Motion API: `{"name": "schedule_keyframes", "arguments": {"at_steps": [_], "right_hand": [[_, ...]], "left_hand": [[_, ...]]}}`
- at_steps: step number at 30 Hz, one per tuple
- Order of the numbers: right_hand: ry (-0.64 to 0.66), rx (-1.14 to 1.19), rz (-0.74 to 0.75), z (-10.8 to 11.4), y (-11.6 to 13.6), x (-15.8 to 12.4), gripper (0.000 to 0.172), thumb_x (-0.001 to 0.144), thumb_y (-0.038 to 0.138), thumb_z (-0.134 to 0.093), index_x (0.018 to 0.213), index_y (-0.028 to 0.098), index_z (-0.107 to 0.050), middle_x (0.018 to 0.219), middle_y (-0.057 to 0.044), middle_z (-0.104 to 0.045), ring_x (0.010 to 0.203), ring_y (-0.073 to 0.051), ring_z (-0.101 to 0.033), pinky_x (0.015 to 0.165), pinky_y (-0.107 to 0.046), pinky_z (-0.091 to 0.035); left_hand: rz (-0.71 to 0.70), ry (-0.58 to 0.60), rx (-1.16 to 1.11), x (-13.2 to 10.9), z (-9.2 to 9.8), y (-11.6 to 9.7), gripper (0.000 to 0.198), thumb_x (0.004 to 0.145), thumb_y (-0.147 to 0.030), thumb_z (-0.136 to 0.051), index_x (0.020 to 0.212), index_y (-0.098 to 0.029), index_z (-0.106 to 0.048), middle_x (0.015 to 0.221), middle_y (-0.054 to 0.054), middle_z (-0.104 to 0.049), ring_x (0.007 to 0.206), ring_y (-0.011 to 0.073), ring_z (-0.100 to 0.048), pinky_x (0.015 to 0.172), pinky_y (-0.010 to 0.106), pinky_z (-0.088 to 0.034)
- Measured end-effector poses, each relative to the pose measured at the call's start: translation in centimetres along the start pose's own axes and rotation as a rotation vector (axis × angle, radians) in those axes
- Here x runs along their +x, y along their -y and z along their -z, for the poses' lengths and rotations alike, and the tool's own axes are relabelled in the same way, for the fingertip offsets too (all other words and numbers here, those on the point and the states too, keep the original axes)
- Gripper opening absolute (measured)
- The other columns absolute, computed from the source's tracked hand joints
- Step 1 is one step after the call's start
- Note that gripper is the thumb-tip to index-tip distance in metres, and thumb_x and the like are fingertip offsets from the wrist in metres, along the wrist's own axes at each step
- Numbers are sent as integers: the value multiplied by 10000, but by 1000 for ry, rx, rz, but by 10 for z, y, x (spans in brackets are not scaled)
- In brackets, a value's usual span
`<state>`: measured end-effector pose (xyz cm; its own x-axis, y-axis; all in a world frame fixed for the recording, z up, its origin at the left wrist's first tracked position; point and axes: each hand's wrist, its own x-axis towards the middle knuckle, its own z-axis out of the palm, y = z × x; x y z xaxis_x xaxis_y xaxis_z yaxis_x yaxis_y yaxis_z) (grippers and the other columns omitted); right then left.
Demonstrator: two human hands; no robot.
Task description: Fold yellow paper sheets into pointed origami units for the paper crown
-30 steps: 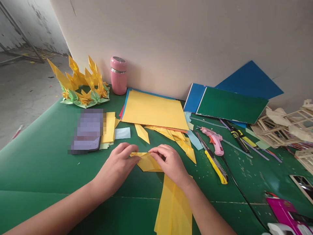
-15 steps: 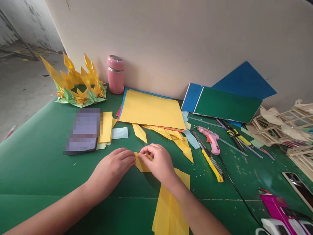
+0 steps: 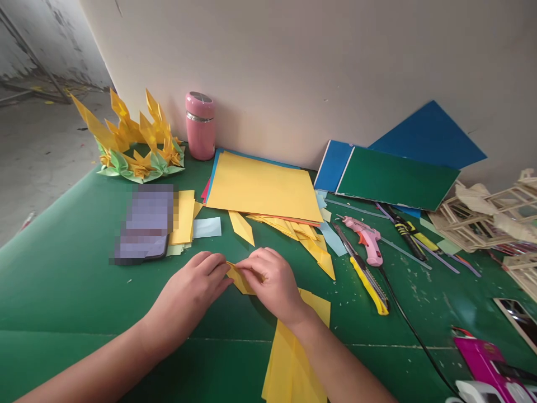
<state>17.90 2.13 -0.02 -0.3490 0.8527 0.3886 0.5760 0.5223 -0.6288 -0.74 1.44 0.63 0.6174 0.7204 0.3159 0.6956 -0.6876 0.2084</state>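
A small piece of folded yellow paper [image 3: 242, 282] is pinched between my two hands above the green table. My left hand [image 3: 199, 288] grips its left end, thumb and fingers together. On the other side, my right hand [image 3: 271, 282] pinches the upper edge between thumb and index finger, covering the right part. Yellow paper strips [image 3: 289, 358] lie beneath my right wrist and forearm. Just beyond the hands rest a folded yellow piece [image 3: 242, 226] and a pile of similar folded pieces [image 3: 289, 225].
Behind lies a stack of yellow sheets [image 3: 264, 184]. A paper crown [image 3: 140, 151], a pink flask [image 3: 200, 129] and a pixelated phone [image 3: 146, 224] stand or lie to the left. To the right are a yellow cutter [image 3: 369, 285], a pink glue gun [image 3: 367, 238] with its cord, and wooden stick frames [image 3: 465, 218].
My right hand's fingers have shifted slightly left along the paper's upper edge, and their pinch looks tighter. The view has moved a little; both hands keep hold of the paper.
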Motion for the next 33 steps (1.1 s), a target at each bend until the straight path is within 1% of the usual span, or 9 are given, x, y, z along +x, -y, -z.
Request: {"name": "schedule_keyframes", "arguments": {"at_steps": [4,7,11,16,18,21,24,26,33], "right_hand": [[-17,-30,58,1,0,0,209,907,149,-513,828,199,-699,714,-23,-637,693,-155,-555,641,-270,-463],[-19,-71,97,1,0,-1,231,924,163,-494,842,192,-709,704,-30,-635,681,-159,-541,627,-274,-460],[-10,-101,128,0,-1,-2,247,935,169,-482,870,183,-720,705,-37,-636,677,-163,-530,616,-280,-458],[-17,-85,121,-1,0,-3,278,952,169,-444,926,187,-720,714,-38,-624,694,-163,-542,623,-278,-469],[-5,-88,120,-1,0,-3,293,960,175,-426,950,197,-718,718,-38,-621,697,-163,-544,622,-280,-472],[15,-97,128,-1,0,-2,291,959,169,-429,961,186,-720,732,-45,-630,703,-166,-543,632,-287,-475],[35,-119,141,0,-1,-3,300,961,170,-425,965,182,-724,737,-48,-636,703,-167,-540,643,-290,-475],[48,-142,148,0,-1,-3,309,967,182,-417,969,193,-726,737,-48,-638,703,-169,-540,642,-292,-472],[34,-170,177,-1,-2,-3,321,968,187,-416,954,189,-736,738,-46,-647,688,-166,-522,633,-284,-468]], "left_hand": [[30,-7,19,1,4,0,446,1004,-296,-243,858,-191,-651,853,60,-636,825,206,-586,758,350,-499],[7,17,93,2,8,3,500,1009,-302,-200,846,-172,-655,822,61,-638,788,202,-592,727,339,-504],[-80,45,104,3,10,7,488,1000,-202,-203,846,-196,-666,802,40,-639,791,189,-592,733,317,-506],[-42,17,68,2,8,8,407,968,-138,-272,846,-179,-658,831,53,-635,740,171,-583,658,280,-510],[-39,17,78,1,7,8,390,961,-131,-286,844,-178,-654,833,53,-635,747,172,-588,664,281,-510],[-33,18,59,0,7,9,381,955,-126,-296,832,-194,-650,837,46,-644,776,177,-593,713,300,-508],[6,-8,-12,0,7,10,363,964,-160,-307,854,-210,-649,835,36,-649,794,176,-594,765,316,-497],[23,-22,-32,1,7,10,358,974,-192,-310,866,-207,-651,839,39,-650,787,178,-593,767,320,-494],[-41,-11,71,3,9,8,413,976,-154,-273,825,-176,-658,829,60,-635,725,182,-577,644,297,-488]]}}
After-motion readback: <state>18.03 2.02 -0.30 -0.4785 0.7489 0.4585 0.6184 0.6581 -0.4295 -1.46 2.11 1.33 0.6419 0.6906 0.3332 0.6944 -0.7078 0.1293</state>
